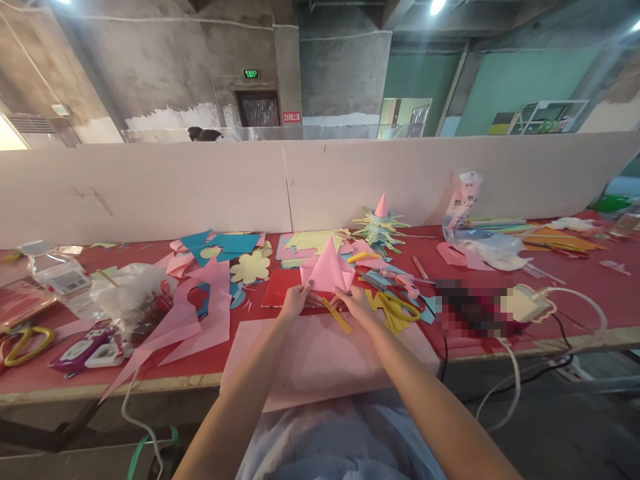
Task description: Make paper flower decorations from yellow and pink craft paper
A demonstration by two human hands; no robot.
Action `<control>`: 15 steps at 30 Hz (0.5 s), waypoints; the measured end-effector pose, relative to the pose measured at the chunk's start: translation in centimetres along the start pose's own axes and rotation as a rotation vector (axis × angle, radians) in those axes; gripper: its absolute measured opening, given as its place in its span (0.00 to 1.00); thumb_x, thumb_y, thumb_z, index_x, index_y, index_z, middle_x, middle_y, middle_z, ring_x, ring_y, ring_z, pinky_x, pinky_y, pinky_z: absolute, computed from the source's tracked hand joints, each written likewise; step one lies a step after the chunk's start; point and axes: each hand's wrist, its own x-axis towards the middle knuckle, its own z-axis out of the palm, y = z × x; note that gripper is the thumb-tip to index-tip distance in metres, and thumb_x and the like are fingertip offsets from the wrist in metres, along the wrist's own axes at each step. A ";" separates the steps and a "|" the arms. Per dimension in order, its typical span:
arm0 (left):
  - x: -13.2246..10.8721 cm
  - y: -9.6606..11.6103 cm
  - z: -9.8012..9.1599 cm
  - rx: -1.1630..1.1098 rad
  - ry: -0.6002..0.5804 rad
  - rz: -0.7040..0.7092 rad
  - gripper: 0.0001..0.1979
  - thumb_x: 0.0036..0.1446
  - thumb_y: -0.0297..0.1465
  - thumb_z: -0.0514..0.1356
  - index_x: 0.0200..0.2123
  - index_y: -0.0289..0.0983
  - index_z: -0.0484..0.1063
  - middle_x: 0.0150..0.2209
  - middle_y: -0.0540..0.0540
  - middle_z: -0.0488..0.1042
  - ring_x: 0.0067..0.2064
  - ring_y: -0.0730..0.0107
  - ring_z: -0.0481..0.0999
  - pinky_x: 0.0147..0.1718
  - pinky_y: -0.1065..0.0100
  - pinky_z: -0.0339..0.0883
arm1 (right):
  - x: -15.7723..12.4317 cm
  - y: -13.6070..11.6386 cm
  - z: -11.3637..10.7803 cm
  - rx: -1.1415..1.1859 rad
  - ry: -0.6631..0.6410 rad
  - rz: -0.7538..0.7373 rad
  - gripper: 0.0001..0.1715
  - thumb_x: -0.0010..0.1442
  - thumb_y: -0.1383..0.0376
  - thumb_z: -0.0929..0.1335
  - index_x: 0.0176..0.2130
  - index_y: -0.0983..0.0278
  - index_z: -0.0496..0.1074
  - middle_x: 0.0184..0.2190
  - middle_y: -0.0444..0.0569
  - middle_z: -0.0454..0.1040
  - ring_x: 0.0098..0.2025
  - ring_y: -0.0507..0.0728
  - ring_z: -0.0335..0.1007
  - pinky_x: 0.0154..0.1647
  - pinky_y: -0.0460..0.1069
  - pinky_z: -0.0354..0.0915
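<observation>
Between my two hands is a folded piece of pink paper [329, 269], its pointed tip upward and its lower corners spread. The fingers of my left hand [299, 300] pinch its lower left edge. At the lower right edge, my right hand [354, 300] pinches the same paper with thumb and fingers. Below the hands, a yellow paper strip [339, 316] lies across the edge of a pink board [320, 360]. A red sheet [280, 288] shows just behind my left hand.
Pink paper offcuts [200, 320] and a yellow flower cutout [251, 268] lie left. Yellow-handled scissors [400, 308] lie right, near a charger [530, 305] with cables. Behind stands a paper tree-like piece with a pink cone [383, 206]. A white partition [210, 190] borders the back.
</observation>
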 end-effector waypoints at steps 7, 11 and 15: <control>-0.4 0.4 -0.1 0.017 0.008 0.019 0.25 0.47 0.53 0.56 0.24 0.34 0.67 0.22 0.44 0.77 0.22 0.65 0.76 0.24 0.68 0.69 | -0.2 -0.2 0.1 0.047 0.008 -0.028 0.22 0.51 0.48 0.66 0.24 0.65 0.67 0.25 0.51 0.77 0.25 0.54 0.73 0.24 0.46 0.66; -0.4 0.6 -0.4 0.007 0.045 0.023 0.25 0.46 0.52 0.57 0.24 0.33 0.68 0.24 0.41 0.78 0.23 0.66 0.76 0.23 0.70 0.69 | -0.1 -0.4 -0.1 0.087 0.000 -0.044 0.20 0.52 0.48 0.66 0.27 0.62 0.65 0.24 0.48 0.77 0.24 0.55 0.73 0.23 0.47 0.66; -0.3 0.6 -0.6 -0.052 0.065 0.044 0.22 0.44 0.47 0.62 0.29 0.31 0.72 0.28 0.41 0.78 0.27 0.64 0.77 0.26 0.68 0.71 | -0.2 -0.4 -0.2 0.102 -0.019 -0.022 0.19 0.52 0.49 0.67 0.26 0.62 0.64 0.23 0.47 0.76 0.23 0.54 0.72 0.23 0.46 0.66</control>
